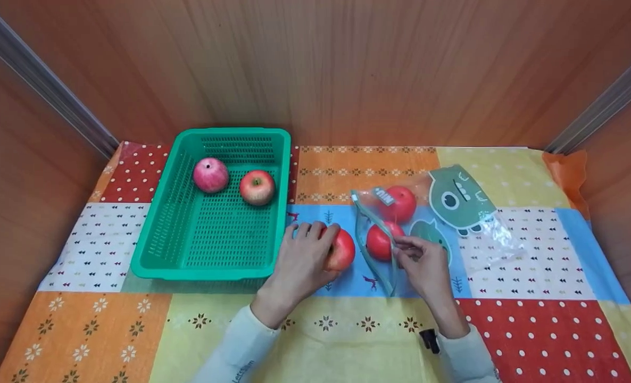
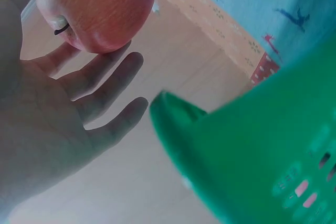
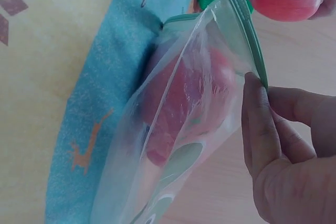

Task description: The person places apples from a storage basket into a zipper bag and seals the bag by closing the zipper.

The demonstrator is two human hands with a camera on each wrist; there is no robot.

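My left hand (image 1: 306, 260) grips a red apple (image 1: 341, 251) between the basket and the bag. In the left wrist view this apple (image 2: 105, 9) shows its stem, with the fingers spread along its underside. My right hand (image 1: 424, 266) pinches the green zip edge of a clear zip bag (image 1: 374, 255). The bag's mouth faces left toward the held apple. Inside it lie two red apples, one nearer the mouth (image 1: 382, 242) and one behind (image 1: 400, 204). In the right wrist view, thumb and fingers (image 3: 257, 108) hold the zip rim upright.
A green plastic basket (image 1: 212, 274) stands on the left, holding a pinkish apple (image 1: 210, 175) and a red-yellow apple (image 1: 257, 188). Green cartoon prints mark the bag. A patchwork cloth (image 1: 326, 330) covers the table, with wooden panels (image 1: 347, 69) around the back and sides.
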